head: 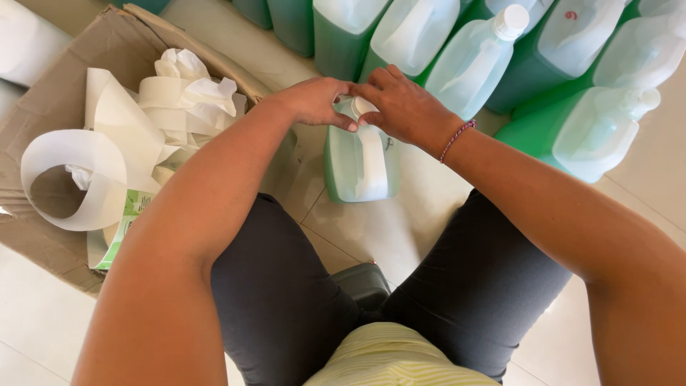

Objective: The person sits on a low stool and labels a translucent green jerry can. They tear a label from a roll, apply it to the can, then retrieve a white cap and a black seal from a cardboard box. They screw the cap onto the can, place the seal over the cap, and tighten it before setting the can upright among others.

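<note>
Head view looks down past two bare forearms onto pale floor tiles (400,229). At the far left lies an opened brown cardboard box (71,50), its flaps spread flat, filled with loose curls of white backing paper (107,143) and a strip of green-and-white printed labels (118,232) near its lower edge. Moving right, the left hand (314,100) reaches across from the left, fingers curled and thumb pressed against the top of a translucent plastic jug of green liquid (361,161), which stands upright on the tiles just beyond the person's knees, roughly at the middle of the scene. The jug's white cap (363,106) is mostly covered (only a sliver shows between the fingertips). The right hand (404,107) meets it from the other side, fingertips closed on the same cap, so both hands pinch the jug's top together and nearly touch each other. A thin braided red-and-purple bracelet (457,139) circles the right wrist. Farther away and to the right, a row of similar translucent jugs of green liquid (471,61) leans in a crowd, one showing its white screw cap. Nearest the camera, dark grey trousers (286,300) cover both thighs, with a grey stool seat (366,282) between them.
</note>
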